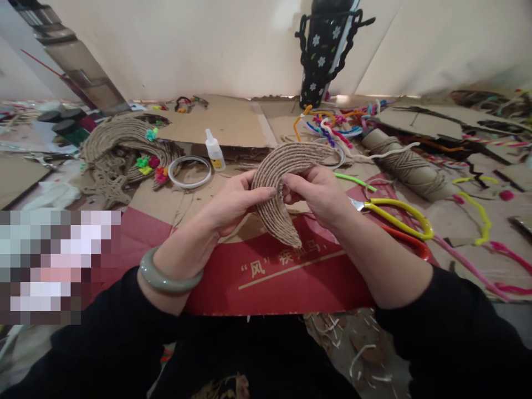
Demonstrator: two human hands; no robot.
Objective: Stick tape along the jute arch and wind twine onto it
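A crescent of coiled twine [272, 172] is held up over the red printed cardboard [286, 277]. My left hand [239, 202] grips its outer left edge, thumb laid across the rows of twine. On the inner curve, my right hand [313, 191] pinches the edge between thumb and fingers; the fingertips are partly hidden. Just behind my left hand stands a small white glue bottle [215, 152] with a pointed nozzle. Scissors with yellow and red handles [399, 213] lie beside my right forearm.
On the left rest a larger twine-covered crescent [120, 138] with bright flowers and a twine star [110, 185], near a ring of tape [190, 172]. A twine spool [407, 163], scattered pipe cleaners [477, 216] and a tall black flowered tumbler [320, 55] stand or lie right and behind.
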